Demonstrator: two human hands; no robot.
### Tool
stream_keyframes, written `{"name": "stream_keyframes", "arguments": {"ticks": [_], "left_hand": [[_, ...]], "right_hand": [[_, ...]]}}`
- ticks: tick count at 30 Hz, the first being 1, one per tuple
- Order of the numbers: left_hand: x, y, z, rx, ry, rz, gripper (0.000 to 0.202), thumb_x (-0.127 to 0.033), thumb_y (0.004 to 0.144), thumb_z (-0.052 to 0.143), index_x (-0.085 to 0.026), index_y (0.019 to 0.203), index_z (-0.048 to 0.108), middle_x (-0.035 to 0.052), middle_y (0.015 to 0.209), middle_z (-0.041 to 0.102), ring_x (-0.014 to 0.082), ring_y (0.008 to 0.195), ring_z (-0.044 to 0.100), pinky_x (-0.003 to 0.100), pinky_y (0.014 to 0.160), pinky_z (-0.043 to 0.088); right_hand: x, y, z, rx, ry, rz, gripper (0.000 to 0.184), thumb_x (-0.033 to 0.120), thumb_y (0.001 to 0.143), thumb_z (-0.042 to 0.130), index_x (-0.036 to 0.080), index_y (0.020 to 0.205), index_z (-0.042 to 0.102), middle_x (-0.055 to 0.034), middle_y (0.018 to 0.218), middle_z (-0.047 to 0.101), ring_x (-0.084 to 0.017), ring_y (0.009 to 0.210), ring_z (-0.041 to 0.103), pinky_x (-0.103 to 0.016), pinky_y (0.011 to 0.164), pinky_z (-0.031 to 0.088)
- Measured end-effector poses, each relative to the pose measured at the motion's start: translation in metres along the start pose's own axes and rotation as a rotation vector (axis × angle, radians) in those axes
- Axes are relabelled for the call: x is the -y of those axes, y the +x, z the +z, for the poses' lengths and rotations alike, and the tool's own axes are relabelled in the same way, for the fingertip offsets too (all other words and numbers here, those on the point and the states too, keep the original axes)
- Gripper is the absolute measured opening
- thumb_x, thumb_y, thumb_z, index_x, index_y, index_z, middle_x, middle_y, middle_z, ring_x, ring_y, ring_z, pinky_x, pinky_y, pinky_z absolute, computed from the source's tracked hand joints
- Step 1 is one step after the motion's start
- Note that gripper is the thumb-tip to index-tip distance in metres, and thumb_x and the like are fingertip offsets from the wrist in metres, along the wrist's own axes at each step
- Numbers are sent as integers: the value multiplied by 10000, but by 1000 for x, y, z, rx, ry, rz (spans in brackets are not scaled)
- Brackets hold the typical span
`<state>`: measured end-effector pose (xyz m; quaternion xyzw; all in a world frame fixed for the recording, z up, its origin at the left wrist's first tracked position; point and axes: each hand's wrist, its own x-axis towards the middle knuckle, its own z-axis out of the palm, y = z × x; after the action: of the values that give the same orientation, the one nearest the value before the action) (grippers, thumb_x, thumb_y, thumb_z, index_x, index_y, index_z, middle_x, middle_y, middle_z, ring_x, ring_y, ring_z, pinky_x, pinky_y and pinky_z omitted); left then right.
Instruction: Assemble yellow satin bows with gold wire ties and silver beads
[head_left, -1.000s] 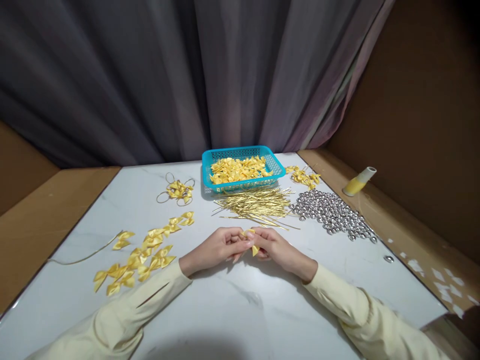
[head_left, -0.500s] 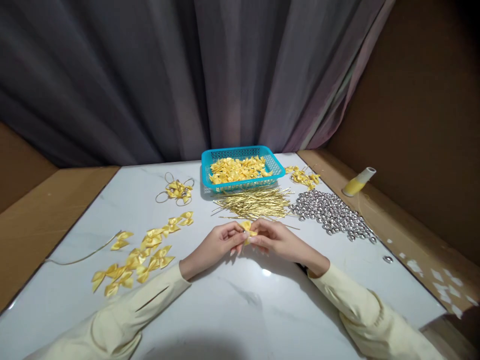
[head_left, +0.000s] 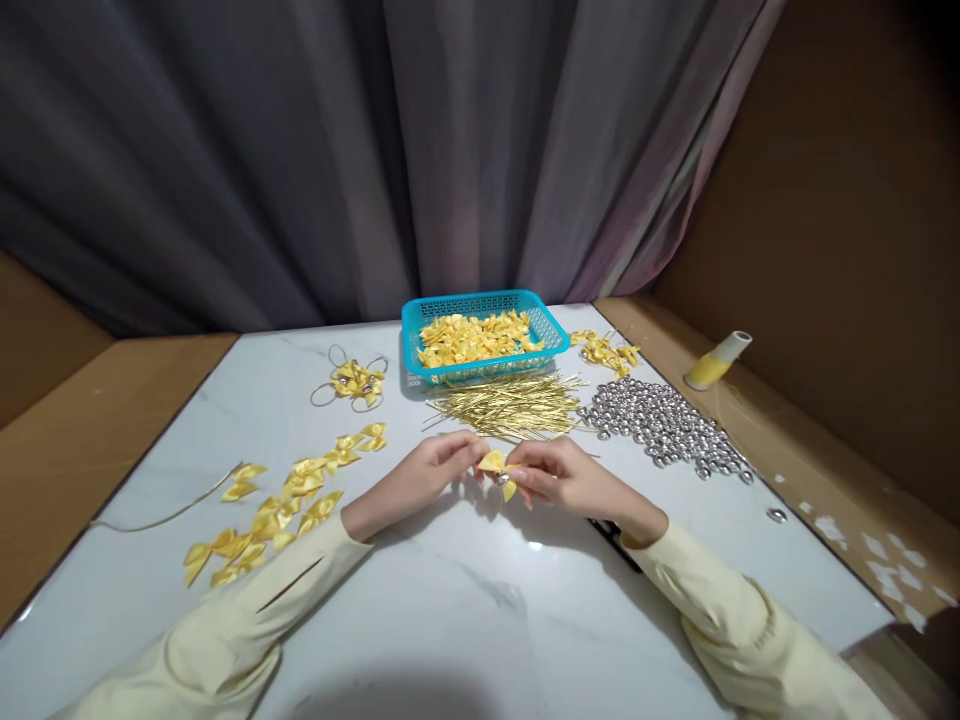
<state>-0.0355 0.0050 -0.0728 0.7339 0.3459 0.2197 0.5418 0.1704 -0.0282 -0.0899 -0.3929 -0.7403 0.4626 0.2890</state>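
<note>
My right hand (head_left: 556, 474) pinches a yellow satin bow (head_left: 493, 462) between thumb and fingertips, above the near middle of the table. A shiny silver bead (head_left: 502, 479) sits at the bow's front, by my right thumb. My left hand (head_left: 450, 462) is closed at the bow's left side, its thumb and fingers together. Whatever lies in its fingertips is too small to make out. Just beyond both hands is a pile of short gold cords (head_left: 510, 405).
A blue basket (head_left: 409, 345) holds many yellow bows. Silver beads (head_left: 660, 420) lie heaped at right, near a thread cone (head_left: 718, 361). Loose bows (head_left: 304, 478) and a long cord (head_left: 169, 518) are at left. Bow clusters (head_left: 358, 382) flank the basket. A black object (head_left: 615, 545) lies under my right wrist.
My left hand has drawn slightly left, away from the bow. The bow has turned, so its silver bead now shows more fully, and my right hand keeps hold of it.
</note>
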Motion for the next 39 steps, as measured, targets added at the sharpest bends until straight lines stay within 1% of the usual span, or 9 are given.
{"name": "stream_keyframes", "arguments": {"ticks": [5, 10, 13, 15, 19, 26, 29, 35, 39], "left_hand": [[-13, -2, 7, 50, 94, -9, 291, -384, 865, 442, -160, 766, 600, 23, 750, 596, 148, 723, 533, 274, 705, 405], [-20, -1, 12, 49, 98, -1, 320, -367, 872, 423, -161, 721, 616, 22, 714, 619, 147, 687, 548, 272, 679, 417], [-20, 0, 13, -2, 82, -10, 316, -355, 867, 441, -156, 710, 630, 22, 717, 623, 142, 683, 543, 260, 664, 410], [-20, 0, 14, -81, 87, -15, 317, -348, 863, 456, -154, 675, 623, 12, 700, 616, 134, 678, 533, 249, 659, 399], [-19, -1, 17, -230, 105, -56, 319, -376, 844, 492, -157, 645, 611, -8, 652, 598, 125, 640, 515, 235, 629, 380], [-20, -2, 17, -272, 12, -98, 309, -381, 826, 521, -153, 647, 629, 9, 701, 638, 142, 693, 532, 241, 656, 389], [-22, -3, 18, -291, -49, -119, 305, -381, 820, 528, -154, 645, 633, 5, 690, 631, 138, 682, 521, 241, 653, 383], [-23, -5, 21, -257, -156, -102, 329, -375, 817, 532, -155, 578, 580, 5, 691, 620, 145, 707, 512, 259, 685, 364], [-23, -2, 15, -213, -190, -136, 277, -355, 793, 554, -162, 606, 620, 6, 680, 617, 141, 691, 499, 256, 660, 359]], "right_hand": [[6, -1, 0, -13, -127, -72, 211, 284, 884, 448, 154, 815, 599, -5, 653, 582, -101, 569, 479, -221, 549, 347], [4, 0, 1, -52, -50, -89, 210, 310, 895, 432, 166, 819, 564, -19, 747, 590, -119, 643, 490, -235, 575, 365], [3, 0, 1, -120, 6, -90, 182, 319, 903, 414, 171, 865, 514, -21, 765, 553, -123, 669, 496, -235, 578, 392], [4, -2, 0, -233, -47, -172, 136, 295, 891, 433, 179, 944, 481, -36, 845, 532, -126, 695, 493, -248, 598, 418], [5, -5, 1, -382, -368, -456, 233, 183, 836, 484, 185, 1068, 473, -78, 993, 512, -167, 847, 502, -327, 726, 452], [-3, -5, 11, -581, -810, -656, 292, 77, 810, 512, 171, 1086, 524, -88, 913, 560, -185, 797, 514, -319, 650, 432], [-7, -6, 12, -599, -944, -705, 349, 46, 795, 523, 168, 1122, 526, -96, 928, 570, -194, 822, 513, -325, 660, 423], [-11, -8, 13, -613, -940, -740, 365, 75, 827, 522, 151, 1183, 496, -81, 860, 599, -168, 746, 504, -304, 605, 401], [-6, -8, 13, -610, -915, -765, 318, 71, 824, 535, 116, 1138, 522, -87, 839, 615, -163, 725, 498, -305, 583, 398]]}}
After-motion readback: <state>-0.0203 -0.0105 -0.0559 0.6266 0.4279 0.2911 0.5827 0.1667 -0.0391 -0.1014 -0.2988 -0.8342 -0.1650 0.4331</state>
